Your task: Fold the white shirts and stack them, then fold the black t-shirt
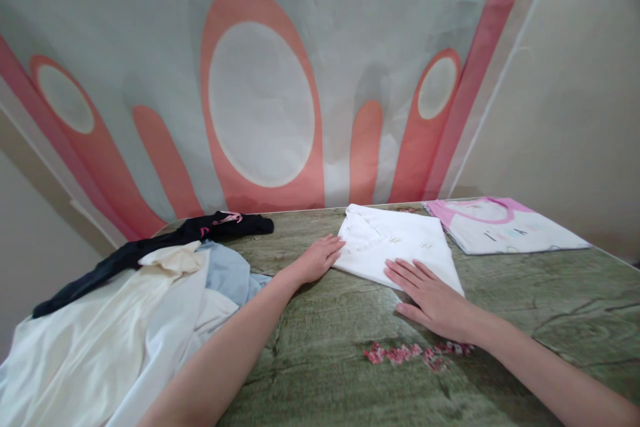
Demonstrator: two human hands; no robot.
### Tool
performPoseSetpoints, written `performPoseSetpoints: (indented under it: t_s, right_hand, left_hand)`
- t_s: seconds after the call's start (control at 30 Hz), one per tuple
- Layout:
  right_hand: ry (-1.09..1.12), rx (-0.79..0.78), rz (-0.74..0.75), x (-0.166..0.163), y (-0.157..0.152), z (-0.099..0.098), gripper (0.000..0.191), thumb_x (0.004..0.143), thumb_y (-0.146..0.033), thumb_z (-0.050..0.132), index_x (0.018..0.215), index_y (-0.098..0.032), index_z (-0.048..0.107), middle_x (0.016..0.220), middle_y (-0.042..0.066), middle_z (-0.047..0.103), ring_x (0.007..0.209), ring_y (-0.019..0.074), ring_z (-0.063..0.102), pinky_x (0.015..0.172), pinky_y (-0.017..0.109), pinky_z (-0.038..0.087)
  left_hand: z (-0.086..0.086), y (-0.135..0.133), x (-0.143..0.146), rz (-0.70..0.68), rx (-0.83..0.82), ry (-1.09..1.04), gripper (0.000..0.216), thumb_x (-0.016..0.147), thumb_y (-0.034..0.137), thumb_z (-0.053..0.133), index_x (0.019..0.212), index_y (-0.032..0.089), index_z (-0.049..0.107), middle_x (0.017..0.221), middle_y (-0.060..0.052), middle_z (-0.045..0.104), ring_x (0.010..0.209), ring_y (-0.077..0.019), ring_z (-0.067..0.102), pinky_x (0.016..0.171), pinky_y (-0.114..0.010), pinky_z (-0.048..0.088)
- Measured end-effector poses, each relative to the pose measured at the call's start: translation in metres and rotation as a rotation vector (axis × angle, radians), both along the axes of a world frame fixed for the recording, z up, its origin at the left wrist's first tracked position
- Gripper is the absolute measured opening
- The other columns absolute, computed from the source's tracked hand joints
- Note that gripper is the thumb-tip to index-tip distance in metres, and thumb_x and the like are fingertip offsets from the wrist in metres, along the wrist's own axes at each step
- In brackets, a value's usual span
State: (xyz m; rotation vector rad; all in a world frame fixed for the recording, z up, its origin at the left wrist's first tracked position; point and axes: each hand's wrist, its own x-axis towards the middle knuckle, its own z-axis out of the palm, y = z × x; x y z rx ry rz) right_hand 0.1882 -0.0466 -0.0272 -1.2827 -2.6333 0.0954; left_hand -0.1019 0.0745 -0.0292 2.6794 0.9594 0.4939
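Observation:
A white shirt (400, 230) lies folded into a flat rectangle on the table, its collar at the left end and small ornaments on its front. My left hand (319, 258) rests at the shirt's left edge, fingers stretched out and touching the cloth. Across the near edge of the shirt lies my right hand (425, 297), flat and palm down with the fingers extended. Neither hand grips anything.
To the right lies a folded white and pink shirt (525, 230). Piled at the left are cream and white garments (105, 333), a light blue garment (227, 270) and a black garment (150, 248). The wood-patterned table (320, 360) meets a printed backdrop (165, 20) behind.

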Motion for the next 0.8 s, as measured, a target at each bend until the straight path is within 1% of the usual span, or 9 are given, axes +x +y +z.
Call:
performPoseSetpoints:
  t_s: [0.13,0.23,0.33,0.43,0.5,0.6,0.67,0.73,0.8]
  right_hand:
    - [-0.014,-0.007,-0.007,-0.001,-0.001,0.001,0.061,0.088,-0.049,0.037,0.142,-0.027,0.018,0.146,0.006,0.026,0.134,0.0243,0.02,0.107,0.05,0.02]
    - [-0.01,-0.027,-0.003,-0.002,-0.001,0.003,0.061,0.088,-0.049,0.037,0.142,-0.026,0.018,0.146,0.006,0.025,0.134,0.0243,0.02,0.107,0.051,0.02]
    - [0.034,-0.052,0.006,0.002,0.001,0.005,0.058,0.089,-0.047,0.037,0.141,-0.028,0.021,0.146,0.005,0.025,0.134,0.0238,0.02,0.107,0.05,0.021]
    - [0.074,-0.04,-0.047,0.011,0.007,0.004,0.054,0.09,-0.045,0.035,0.141,-0.028,0.023,0.146,0.005,0.026,0.134,0.0235,0.021,0.106,0.049,0.024]
    - [0.082,0.004,-0.117,0.019,0.012,0.003,0.053,0.09,-0.045,0.035,0.139,-0.025,0.029,0.144,0.008,0.03,0.132,0.0248,0.024,0.105,0.049,0.027]
    - [0.077,0.063,-0.204,0.028,0.017,0.003,0.046,0.089,-0.044,0.037,0.127,-0.021,0.047,0.134,0.012,0.044,0.123,0.0263,0.038,0.099,0.046,0.035]
    - [0.067,0.086,-0.229,0.029,0.018,0.005,0.037,0.089,-0.041,0.039,0.116,-0.022,0.055,0.12,0.011,0.053,0.111,0.0251,0.049,0.093,0.044,0.041]
    - [0.057,0.099,-0.233,0.027,0.016,0.008,0.031,0.088,-0.039,0.041,0.108,-0.023,0.059,0.108,0.009,0.058,0.098,0.0235,0.054,0.086,0.042,0.044]
    - [0.048,0.097,-0.227,0.022,0.013,0.012,0.03,0.088,-0.038,0.042,0.107,-0.022,0.059,0.101,0.009,0.058,0.092,0.0229,0.055,0.083,0.04,0.045]
  left_hand:
    - [0.0,0.002,-0.002,0.021,-0.024,-0.047,0.04,0.09,0.029,0.04,0.127,0.016,0.047,0.133,-0.007,0.046,0.127,-0.0179,0.035,0.108,-0.036,0.024]
    - [0.005,-0.001,-0.001,0.076,-0.039,-0.1,0.037,0.092,0.027,0.036,0.125,0.016,0.049,0.13,-0.007,0.049,0.124,-0.0177,0.04,0.106,-0.036,0.028]
    - [0.014,-0.01,0.005,0.119,0.025,-0.1,0.037,0.093,0.026,0.032,0.124,0.016,0.05,0.131,-0.008,0.048,0.124,-0.018,0.038,0.105,-0.037,0.028]
    - [0.022,-0.027,0.017,0.049,0.113,0.011,0.039,0.094,0.029,0.029,0.128,0.018,0.045,0.137,-0.008,0.04,0.129,-0.0188,0.031,0.107,-0.039,0.023]
    - [0.024,-0.038,0.025,-0.031,0.135,0.106,0.041,0.095,0.033,0.028,0.131,0.019,0.041,0.141,-0.007,0.035,0.132,-0.0196,0.025,0.107,-0.04,0.019]
    - [0.024,-0.051,0.032,-0.1,0.121,0.207,0.048,0.093,0.044,0.028,0.135,0.019,0.034,0.143,-0.008,0.03,0.133,-0.0203,0.022,0.108,-0.04,0.016]
    - [0.022,-0.053,0.033,-0.104,0.105,0.241,0.053,0.092,0.049,0.028,0.136,0.019,0.031,0.143,-0.009,0.029,0.133,-0.0203,0.023,0.107,-0.039,0.015]
    - [0.021,-0.052,0.032,-0.094,0.099,0.248,0.054,0.092,0.05,0.026,0.136,0.019,0.032,0.143,-0.009,0.03,0.132,-0.0201,0.025,0.107,-0.039,0.015]
    - [0.021,-0.049,0.03,-0.084,0.104,0.241,0.052,0.093,0.049,0.025,0.134,0.02,0.035,0.141,-0.008,0.033,0.131,-0.0197,0.027,0.107,-0.039,0.014]
